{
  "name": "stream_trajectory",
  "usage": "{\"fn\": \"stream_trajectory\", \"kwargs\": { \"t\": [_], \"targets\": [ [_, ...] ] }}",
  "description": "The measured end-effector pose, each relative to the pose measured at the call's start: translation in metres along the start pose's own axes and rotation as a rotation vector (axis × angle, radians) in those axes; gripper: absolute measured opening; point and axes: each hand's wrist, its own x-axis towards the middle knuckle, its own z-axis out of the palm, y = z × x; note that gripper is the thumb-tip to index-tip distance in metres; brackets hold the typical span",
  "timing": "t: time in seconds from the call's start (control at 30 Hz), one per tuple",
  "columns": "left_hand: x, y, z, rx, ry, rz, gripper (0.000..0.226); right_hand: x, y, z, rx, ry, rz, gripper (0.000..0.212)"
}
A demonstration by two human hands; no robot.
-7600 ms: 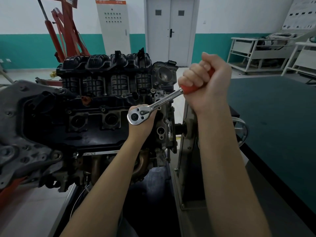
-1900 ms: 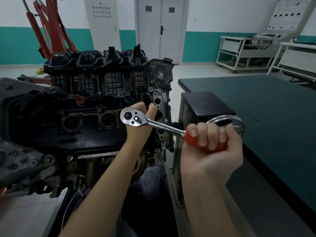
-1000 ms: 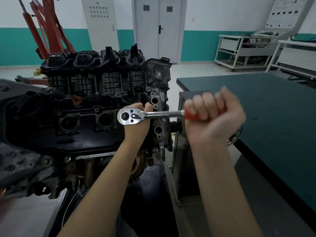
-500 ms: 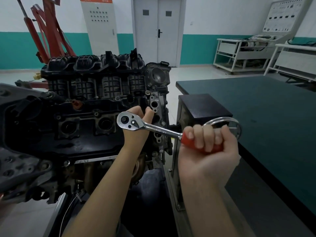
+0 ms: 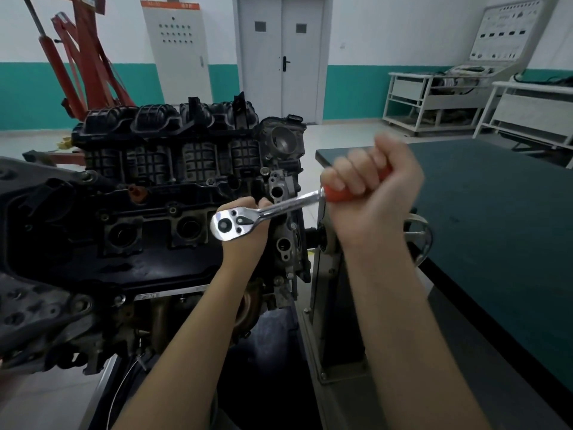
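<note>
At the upper left of the frame a red hoist (image 5: 82, 60) stands against the green and white wall. Below it and across the left half sits a black engine (image 5: 161, 187), its ribbed top cover towards the back and two round openings in its near face.

Just right of those openings, near the middle of the frame, the left hand (image 5: 248, 240) is closed up behind the shiny head of a wrench (image 5: 235, 223). Its fingers and thumb curl over the top edge of the head and grip it from behind, pressed against the right end of the engine. What sits under the head is hidden by the hand.

The wrench's steel shaft slopes up to the right from the head, in front of the engine's right end, to an orange handle (image 5: 336, 195). The right hand (image 5: 373, 197) is clenched tight round that handle, knuckles to the left, so that only the near end of the orange grip shows. This hand is slightly blurred.

Behind the right wrist a metal hand wheel (image 5: 420, 240) sticks out from a grey stand (image 5: 328, 305). Further right a dark green table (image 5: 496, 243) fills the middle right of the frame, and white racks (image 5: 434, 97) stand along the wall at the upper right.
</note>
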Motion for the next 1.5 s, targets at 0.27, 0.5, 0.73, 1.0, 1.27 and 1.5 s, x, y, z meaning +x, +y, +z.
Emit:
{"fn": "stream_trajectory", "kwargs": {
  "t": [0.27, 0.5, 0.73, 1.0, 1.27, 1.5],
  "targets": [
    [-0.002, 0.009, 0.003, -0.077, -0.002, 0.016, 0.046, -0.055, 0.018, -0.034, 0.158, 0.087, -0.161, 0.040],
    [-0.001, 0.001, 0.002, -0.007, -0.053, -0.024, 0.036, 0.024, -0.013, 0.012, -0.148, -0.070, 0.123, 0.043],
    [0.001, 0.003, 0.001, 0.017, 0.001, -0.038, 0.052, -0.019, 0.008, -0.011, 0.048, 0.063, -0.095, 0.038],
    [0.002, 0.009, 0.002, -0.044, -0.024, -0.045, 0.054, -0.038, 0.013, -0.026, 0.120, 0.059, -0.144, 0.038],
    [-0.002, 0.005, -0.002, 0.139, -0.119, -0.257, 0.030, 0.023, -0.008, 0.013, -0.091, 0.034, 0.086, 0.038],
    [-0.002, 0.017, -0.002, -0.057, -0.056, -0.051, 0.045, -0.060, 0.028, -0.029, 0.193, 0.146, -0.201, 0.042]
  ]
}}
